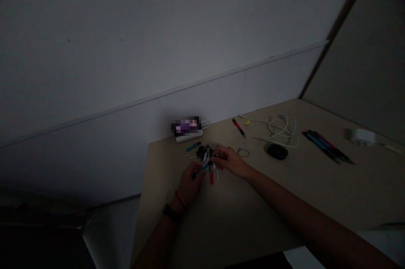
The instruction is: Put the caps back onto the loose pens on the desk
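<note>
Over the desk, my left hand (190, 181) is closed around a slim blue pen barrel (205, 166) that points up to the right. The fingertips of my right hand (230, 161) are pinched at its upper, dark end. What exactly those fingertips grip is too small and dark to make out. Beneath and behind the hands lies a heap of small black pen parts (200, 152), along with some thin white pieces. A red pen barrel (211, 177) lies just below the fingers. Another blue barrel (193, 146) rests behind my left hand.
At the wall, a device with a blurred screen (186, 126) leans on a white block (189, 136). To the right are a red-and-black pen (238, 128), a coiled white cable (281, 127), a black mouse (277, 151), several pens (327, 146) and a white adapter (362, 136).
</note>
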Motion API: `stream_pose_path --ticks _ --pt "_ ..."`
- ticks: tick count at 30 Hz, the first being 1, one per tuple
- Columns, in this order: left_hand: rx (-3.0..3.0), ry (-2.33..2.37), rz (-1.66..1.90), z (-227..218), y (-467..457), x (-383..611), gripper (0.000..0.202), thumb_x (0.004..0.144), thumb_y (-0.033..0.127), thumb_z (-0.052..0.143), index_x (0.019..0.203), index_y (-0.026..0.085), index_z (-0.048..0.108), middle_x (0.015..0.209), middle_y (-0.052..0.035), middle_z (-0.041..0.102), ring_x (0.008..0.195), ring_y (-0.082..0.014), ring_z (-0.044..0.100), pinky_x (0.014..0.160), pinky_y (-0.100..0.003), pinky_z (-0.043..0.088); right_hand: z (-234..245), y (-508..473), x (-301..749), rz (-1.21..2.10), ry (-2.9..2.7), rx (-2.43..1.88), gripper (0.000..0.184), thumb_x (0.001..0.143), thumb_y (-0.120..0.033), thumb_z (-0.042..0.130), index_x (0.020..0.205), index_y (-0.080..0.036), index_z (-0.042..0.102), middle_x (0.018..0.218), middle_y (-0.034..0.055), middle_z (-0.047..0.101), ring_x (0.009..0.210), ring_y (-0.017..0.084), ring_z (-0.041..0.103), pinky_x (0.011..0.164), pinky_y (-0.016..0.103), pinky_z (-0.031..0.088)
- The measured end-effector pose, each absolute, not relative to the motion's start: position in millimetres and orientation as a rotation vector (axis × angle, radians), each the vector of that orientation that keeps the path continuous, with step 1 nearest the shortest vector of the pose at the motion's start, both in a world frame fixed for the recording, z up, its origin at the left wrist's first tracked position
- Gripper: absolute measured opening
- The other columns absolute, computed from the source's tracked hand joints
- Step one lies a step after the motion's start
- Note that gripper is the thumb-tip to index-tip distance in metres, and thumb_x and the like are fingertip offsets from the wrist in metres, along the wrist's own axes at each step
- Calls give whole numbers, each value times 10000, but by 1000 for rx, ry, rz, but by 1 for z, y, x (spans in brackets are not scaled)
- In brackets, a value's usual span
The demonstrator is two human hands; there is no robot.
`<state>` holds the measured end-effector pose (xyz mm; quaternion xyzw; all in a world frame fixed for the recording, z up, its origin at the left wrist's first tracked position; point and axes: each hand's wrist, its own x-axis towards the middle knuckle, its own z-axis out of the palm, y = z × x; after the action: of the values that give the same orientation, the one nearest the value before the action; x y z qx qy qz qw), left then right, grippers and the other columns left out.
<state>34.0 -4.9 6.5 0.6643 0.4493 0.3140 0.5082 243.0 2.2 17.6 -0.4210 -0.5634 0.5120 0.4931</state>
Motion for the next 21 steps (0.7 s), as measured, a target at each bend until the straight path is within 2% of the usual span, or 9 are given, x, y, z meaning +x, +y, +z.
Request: stream_pose_path --ticks 5,9,13,21 --pt "1624 1114 769 6 -6 35 476 924 597 480 718 173 538 572 42 467 500 -96 421 480 -219 331 17 4 244 1277 -1407 -1047 400 760 -567 726 737 -182 619 563 -9 630 474 117 563 458 226 444" --pt "1575 1129 812 5 -5 35 505 912 636 467 776 165 586 548 51 458 480 -94 412 465 -213 320 19 3 243 1276 -1381 -1067 413 755 -591 713 741 -192 611 569 -11 629 468 120 559 444 225 428" --pt "1513 1126 873 3 -5 34 494 903 642 483 814 167 583 543 63 440 469 -88 393 460 -208 313 21 1 241 1240 -1399 -1098 445 776 -625 669 673 -201 577 514 -26 575 427 111 494 416 225 362" --pt "1708 1118 877 3 -8 34 334 881 477 607 875 152 680 677 7 566 630 -128 496 597 -241 389 14 0 238 1109 -1484 -1192 540 786 -659 634 519 -214 485 428 -46 477 410 106 407 437 243 280"
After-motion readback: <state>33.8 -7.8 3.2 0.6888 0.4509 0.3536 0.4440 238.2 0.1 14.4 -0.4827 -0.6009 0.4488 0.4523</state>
